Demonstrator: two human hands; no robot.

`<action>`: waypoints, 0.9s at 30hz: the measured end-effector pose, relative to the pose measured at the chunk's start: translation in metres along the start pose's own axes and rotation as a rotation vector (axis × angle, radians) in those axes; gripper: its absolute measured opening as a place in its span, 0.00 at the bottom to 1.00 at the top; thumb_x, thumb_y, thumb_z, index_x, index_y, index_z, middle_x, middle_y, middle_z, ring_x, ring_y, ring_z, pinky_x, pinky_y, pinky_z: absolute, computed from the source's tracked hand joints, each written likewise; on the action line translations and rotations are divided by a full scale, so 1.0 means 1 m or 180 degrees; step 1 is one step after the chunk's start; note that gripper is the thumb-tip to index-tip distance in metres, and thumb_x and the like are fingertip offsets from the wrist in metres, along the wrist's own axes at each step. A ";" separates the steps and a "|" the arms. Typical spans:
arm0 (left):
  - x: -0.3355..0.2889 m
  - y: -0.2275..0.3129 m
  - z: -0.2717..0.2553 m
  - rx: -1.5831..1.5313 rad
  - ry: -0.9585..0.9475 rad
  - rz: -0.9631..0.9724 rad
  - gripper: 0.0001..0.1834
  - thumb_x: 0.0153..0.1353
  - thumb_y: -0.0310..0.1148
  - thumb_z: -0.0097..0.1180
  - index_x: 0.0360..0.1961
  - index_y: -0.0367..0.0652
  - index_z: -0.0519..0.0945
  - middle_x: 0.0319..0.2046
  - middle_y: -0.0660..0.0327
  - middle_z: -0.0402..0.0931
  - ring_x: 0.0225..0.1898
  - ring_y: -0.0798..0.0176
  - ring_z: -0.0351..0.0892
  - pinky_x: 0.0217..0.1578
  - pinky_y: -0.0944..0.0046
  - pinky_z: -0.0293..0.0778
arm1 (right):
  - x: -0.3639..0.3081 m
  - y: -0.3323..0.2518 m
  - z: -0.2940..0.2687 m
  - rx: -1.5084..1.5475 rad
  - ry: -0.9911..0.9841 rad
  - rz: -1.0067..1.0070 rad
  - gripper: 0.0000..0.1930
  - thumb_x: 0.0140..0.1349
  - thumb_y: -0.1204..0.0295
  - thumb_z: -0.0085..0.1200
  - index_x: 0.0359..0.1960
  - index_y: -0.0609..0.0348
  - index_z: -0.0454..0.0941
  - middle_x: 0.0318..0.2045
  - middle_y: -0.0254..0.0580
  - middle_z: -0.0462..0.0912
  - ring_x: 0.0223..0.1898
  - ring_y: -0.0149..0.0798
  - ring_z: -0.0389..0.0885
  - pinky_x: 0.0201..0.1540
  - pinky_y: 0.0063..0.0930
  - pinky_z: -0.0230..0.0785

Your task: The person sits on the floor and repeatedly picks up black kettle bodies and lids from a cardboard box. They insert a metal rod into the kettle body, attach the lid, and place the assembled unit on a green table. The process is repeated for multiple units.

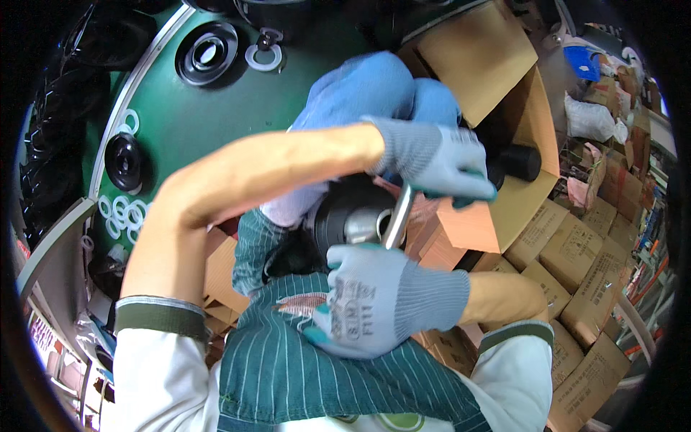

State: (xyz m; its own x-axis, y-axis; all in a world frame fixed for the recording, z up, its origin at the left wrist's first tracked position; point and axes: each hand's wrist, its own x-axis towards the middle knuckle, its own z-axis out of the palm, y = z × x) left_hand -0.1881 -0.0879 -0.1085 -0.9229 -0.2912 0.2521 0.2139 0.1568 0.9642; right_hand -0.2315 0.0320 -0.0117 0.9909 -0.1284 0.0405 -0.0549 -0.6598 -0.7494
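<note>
A shiny metal tube (398, 217) slants between my gloved hands, above a black cylindrical part (332, 225) with a rounded silvery piece (365, 225) in it. My left hand (448, 164) reaches across from the left and is closed around the tube's far end, its fingers slightly blurred. Closer to my body, my right hand (368, 301) is curled over the tube's near end, back of the glove up. Its palm side and most fingertips are hidden. Both gloves are grey with teal fingers.
An open carton (529, 205) holding black cylinders (520, 163) stands right of my left hand. Stacked cartons (568, 252) fill the right side. On the green surface (237, 108) lie black discs (207, 54) and several white rings (122, 214). Blue-clad legs (367, 90) show beyond my left arm.
</note>
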 end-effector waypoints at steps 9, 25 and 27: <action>0.006 0.007 0.014 -0.0375 0.0300 -0.0077 0.22 0.71 0.49 0.53 0.44 0.40 0.86 0.23 0.61 0.81 0.24 0.65 0.81 0.27 0.64 0.76 | 0.021 -0.002 -0.004 -0.0001 0.0721 0.0386 0.19 0.57 0.47 0.59 0.25 0.49 0.78 0.16 0.32 0.69 0.22 0.37 0.74 0.33 0.34 0.68; -0.014 0.172 0.020 0.2674 -0.1152 -0.3766 0.23 0.75 0.45 0.51 0.45 0.34 0.86 0.26 0.54 0.84 0.26 0.62 0.83 0.30 0.58 0.79 | -0.068 0.010 0.124 0.2543 0.5043 0.0837 0.35 0.80 0.47 0.27 0.75 0.65 0.57 0.71 0.56 0.67 0.72 0.52 0.66 0.77 0.43 0.53; -0.016 0.159 0.022 0.2555 -0.1110 -0.4067 0.32 0.77 0.54 0.43 0.46 0.31 0.84 0.29 0.50 0.85 0.30 0.56 0.85 0.35 0.52 0.80 | -0.054 0.044 0.174 0.2397 0.5295 0.0535 0.39 0.80 0.44 0.22 0.79 0.63 0.45 0.76 0.53 0.60 0.76 0.47 0.60 0.81 0.41 0.42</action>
State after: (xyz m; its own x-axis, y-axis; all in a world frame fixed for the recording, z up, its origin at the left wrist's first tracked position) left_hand -0.1460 -0.0380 0.0386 -0.4019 -0.4125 -0.8176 -0.8647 0.4647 0.1906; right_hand -0.2661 0.1393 -0.1617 -0.1795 -0.9754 0.1277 0.3963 -0.1905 -0.8981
